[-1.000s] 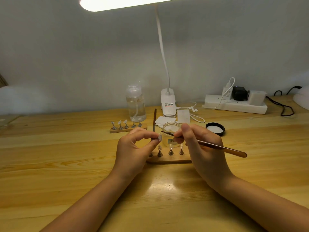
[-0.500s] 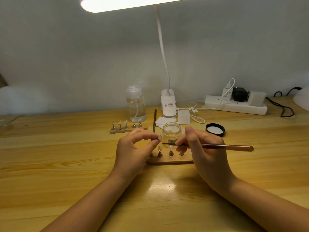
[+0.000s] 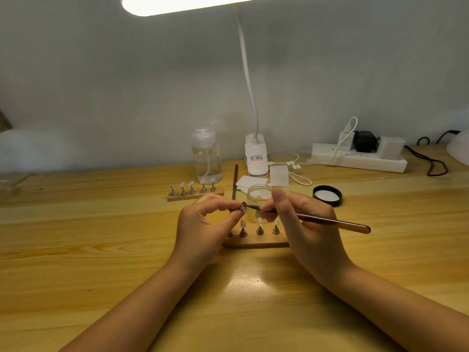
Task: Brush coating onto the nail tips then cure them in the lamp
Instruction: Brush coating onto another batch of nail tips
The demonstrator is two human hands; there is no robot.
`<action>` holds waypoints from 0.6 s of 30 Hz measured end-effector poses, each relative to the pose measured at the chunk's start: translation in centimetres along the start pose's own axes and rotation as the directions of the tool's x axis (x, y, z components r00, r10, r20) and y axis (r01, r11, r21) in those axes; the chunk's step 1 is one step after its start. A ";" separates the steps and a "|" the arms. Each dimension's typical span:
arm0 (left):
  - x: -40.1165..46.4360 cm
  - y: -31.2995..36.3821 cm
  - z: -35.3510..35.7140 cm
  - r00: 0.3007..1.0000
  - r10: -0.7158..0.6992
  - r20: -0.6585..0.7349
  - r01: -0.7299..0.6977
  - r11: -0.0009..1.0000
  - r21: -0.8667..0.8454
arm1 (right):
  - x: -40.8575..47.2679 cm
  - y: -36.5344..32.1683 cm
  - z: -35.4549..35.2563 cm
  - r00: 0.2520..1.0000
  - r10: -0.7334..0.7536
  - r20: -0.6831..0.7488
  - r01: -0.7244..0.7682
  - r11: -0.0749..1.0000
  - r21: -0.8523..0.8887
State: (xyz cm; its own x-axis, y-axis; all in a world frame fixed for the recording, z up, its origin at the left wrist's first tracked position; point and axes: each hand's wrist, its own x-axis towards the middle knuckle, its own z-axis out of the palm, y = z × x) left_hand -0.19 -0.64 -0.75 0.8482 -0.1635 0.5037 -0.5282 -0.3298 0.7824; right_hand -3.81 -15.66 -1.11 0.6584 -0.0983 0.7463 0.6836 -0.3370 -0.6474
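My left hand [image 3: 203,224] pinches a small nail tip [image 3: 243,206] between thumb and forefinger, above a wooden holder strip [image 3: 256,243] with several metal pegs. My right hand [image 3: 304,224] grips a brown brush [image 3: 330,222] like a pen, and its bristle end touches the nail tip. Behind the brush stands an open clear jar [image 3: 258,196]. A second wooden strip [image 3: 195,196] with several nail tips on pegs lies farther back left. At the far right edge shows part of a white curing lamp [image 3: 459,148].
A black jar lid [image 3: 327,195] lies right of the jar. A clear pump bottle [image 3: 206,158], a white desk lamp base [image 3: 256,158], white wipes [image 3: 279,175], another brush [image 3: 234,184] and a power strip [image 3: 360,158] with cables line the back of the wooden table.
My right hand moved the brush from the jar leftward to the nail tip held by my left hand. The left hand stayed nearly still.
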 end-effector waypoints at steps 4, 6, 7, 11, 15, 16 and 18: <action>-0.2 -0.1 -0.2 1.000 -0.005 -0.001 0.005 1.000 0.001 | -0.1 -0.1 -0.1 1.000 0.004 0.012 -0.004 1.000 0.028; -0.2 -0.1 -0.1 1.000 -0.004 -0.005 0.004 1.000 -0.008 | -0.1 -0.1 -0.2 0.999 0.020 0.027 -0.021 0.999 0.042; -0.1 -0.1 -0.1 1.000 -0.002 -0.009 0.001 1.000 -0.011 | -0.2 -0.1 -0.3 0.999 0.031 0.033 -0.033 0.998 0.052; 0.0 -0.2 -0.1 1.000 -0.005 -0.013 0.005 1.000 -0.016 | -0.2 0.0 -0.4 0.995 0.092 -0.036 -0.087 0.990 0.112; 0.0 -0.2 0.0 1.000 0.001 -0.003 -0.001 1.000 -0.021 | 0.2 -0.2 -0.3 0.996 0.069 -0.063 -0.065 0.996 0.056; 0.1 -0.1 0.0 1.000 0.002 -0.002 -0.002 1.000 -0.022 | 0.2 -0.2 -0.2 0.996 0.065 -0.053 -0.063 0.997 0.046; 0.0 -0.1 0.0 1.000 0.006 0.002 -0.006 1.000 -0.021 | 0.3 -0.2 -0.1 0.997 0.070 -0.030 -0.068 0.997 0.042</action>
State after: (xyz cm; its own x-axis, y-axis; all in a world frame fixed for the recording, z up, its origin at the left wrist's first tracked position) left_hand -0.10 -0.60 -0.84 0.8450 -0.1677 0.5078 -0.5342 -0.3089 0.7869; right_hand -3.83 -15.69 -0.76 0.6947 -0.1494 0.7036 0.6496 -0.2898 -0.7029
